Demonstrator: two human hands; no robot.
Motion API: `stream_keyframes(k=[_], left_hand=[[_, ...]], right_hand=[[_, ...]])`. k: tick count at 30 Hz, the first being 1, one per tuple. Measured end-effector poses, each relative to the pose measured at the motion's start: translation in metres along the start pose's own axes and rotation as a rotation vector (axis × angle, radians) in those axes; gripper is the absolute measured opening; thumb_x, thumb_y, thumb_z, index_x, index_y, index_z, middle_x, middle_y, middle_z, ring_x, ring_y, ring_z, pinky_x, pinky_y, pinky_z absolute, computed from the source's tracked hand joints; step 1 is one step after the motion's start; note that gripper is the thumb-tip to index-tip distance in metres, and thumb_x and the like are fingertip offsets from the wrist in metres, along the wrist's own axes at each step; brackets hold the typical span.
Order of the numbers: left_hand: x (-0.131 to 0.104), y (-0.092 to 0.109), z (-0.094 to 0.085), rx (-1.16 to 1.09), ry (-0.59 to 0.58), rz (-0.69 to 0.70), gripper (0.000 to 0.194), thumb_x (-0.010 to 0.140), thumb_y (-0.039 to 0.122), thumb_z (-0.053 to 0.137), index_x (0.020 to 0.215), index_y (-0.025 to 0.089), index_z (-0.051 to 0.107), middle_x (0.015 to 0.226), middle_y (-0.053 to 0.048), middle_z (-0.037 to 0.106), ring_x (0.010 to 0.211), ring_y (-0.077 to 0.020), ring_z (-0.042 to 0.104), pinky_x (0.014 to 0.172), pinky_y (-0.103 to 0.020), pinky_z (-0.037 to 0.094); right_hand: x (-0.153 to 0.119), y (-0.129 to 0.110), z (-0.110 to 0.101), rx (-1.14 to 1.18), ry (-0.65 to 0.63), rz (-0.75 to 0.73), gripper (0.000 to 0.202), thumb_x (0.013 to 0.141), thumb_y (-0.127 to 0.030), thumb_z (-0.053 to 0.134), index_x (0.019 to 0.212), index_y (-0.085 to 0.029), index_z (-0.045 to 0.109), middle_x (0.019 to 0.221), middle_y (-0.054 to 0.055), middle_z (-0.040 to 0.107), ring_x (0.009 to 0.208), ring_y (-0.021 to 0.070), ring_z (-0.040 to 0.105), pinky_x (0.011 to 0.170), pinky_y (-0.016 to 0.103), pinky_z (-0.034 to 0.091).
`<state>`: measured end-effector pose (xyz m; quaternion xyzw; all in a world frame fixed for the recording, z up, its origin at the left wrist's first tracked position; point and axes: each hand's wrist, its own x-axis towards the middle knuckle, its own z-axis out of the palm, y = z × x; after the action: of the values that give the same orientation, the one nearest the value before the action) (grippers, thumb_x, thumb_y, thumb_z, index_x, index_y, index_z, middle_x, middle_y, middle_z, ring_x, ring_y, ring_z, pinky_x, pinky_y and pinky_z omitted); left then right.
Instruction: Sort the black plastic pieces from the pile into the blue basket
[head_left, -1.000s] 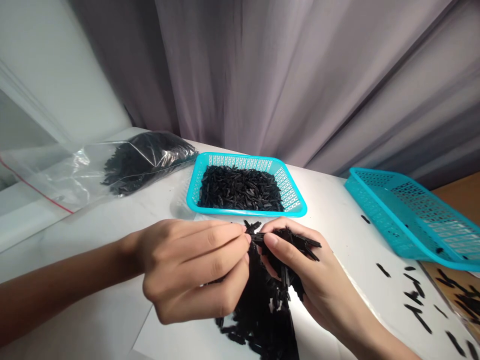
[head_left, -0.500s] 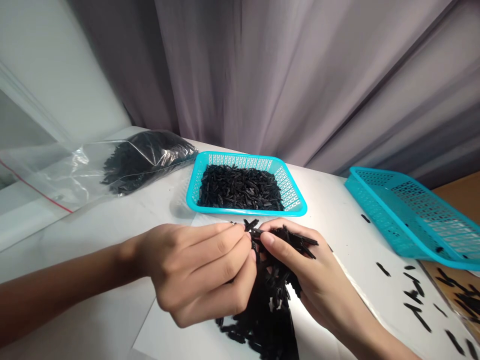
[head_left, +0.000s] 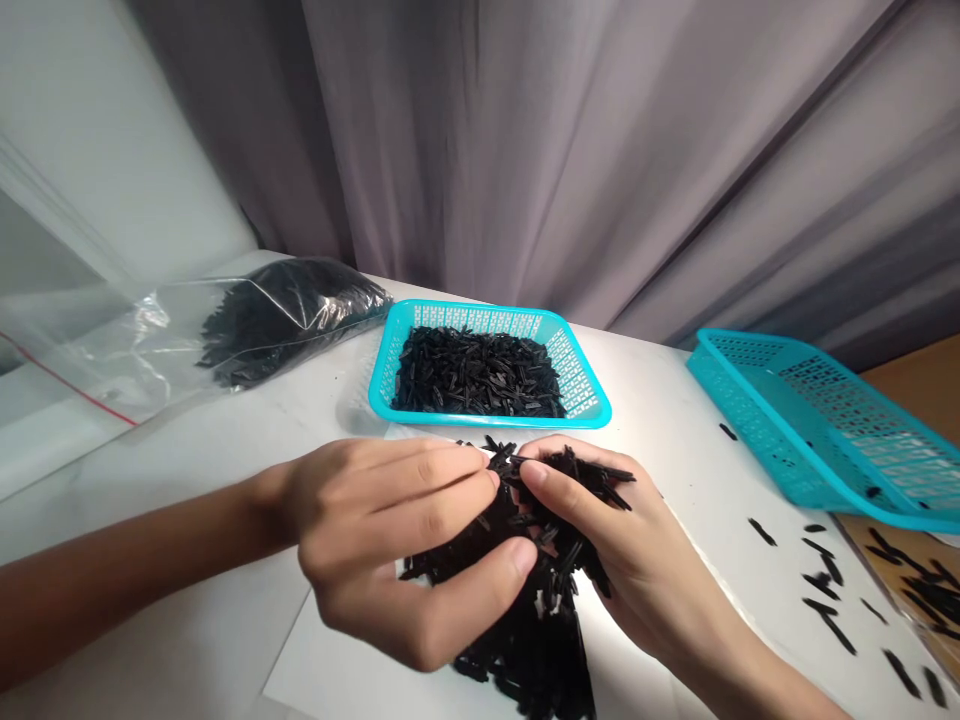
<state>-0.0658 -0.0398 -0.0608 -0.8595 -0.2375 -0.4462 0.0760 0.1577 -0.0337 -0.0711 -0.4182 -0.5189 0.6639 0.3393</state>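
Observation:
My right hand (head_left: 607,510) is closed around a bunch of thin black strips (head_left: 566,540), whose ends poke out over the thumb and below the palm. Beside it, the fingertips of my left hand (head_left: 397,530) are pinched at a black strip (head_left: 501,460) by the right thumb tip; the left thumb is hidden. A lower finger of the left hand stands away from the others. Under both hands a pile of black strips (head_left: 525,660) lies on a white sheet (head_left: 330,660). The individual strips' material cannot be made out.
Behind the hands stands a turquoise basket (head_left: 487,422) with many black strips. A clear zip bag (head_left: 292,315) of dark pieces lies at left. Another turquoise basket (head_left: 750,430) sits at right, near scattered strips (head_left: 829,610). A grey curtain (head_left: 525,150) hangs behind.
A lower finger of my left hand has swung away from the others, showing more of the black pile. My right hand keeps its bunch and has barely moved.

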Motion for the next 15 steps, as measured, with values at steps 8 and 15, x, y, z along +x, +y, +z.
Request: stream_keyframes(k=[8,15], left_hand=[[-0.016,-0.004,0.005,0.166,0.046,0.358,0.011,0.087,0.025,0.070,0.076,0.026,0.068,0.084,-0.003,0.077,0.092,-0.0230,0.077,0.069,-0.031,0.070],[-0.008,-0.012,0.002,0.191,0.030,0.479,0.020,0.087,0.019,0.073,0.069,0.025,0.065,0.079,-0.002,0.075,0.085,-0.0215,0.078,0.068,-0.028,0.070]], right_hand=[[0.001,-0.002,0.001,0.004,-0.001,0.006,0.017,0.089,-0.037,0.079,0.087,-0.021,0.073,0.078,-0.001,0.063,0.072,0.0142,0.054,0.065,0.026,0.043],[0.001,-0.005,0.004,0.158,-0.016,0.088,0.022,0.087,-0.037,0.080,0.082,-0.018,0.070,0.075,-0.001,0.059,0.066,0.0109,0.050,0.059,0.023,0.040]])
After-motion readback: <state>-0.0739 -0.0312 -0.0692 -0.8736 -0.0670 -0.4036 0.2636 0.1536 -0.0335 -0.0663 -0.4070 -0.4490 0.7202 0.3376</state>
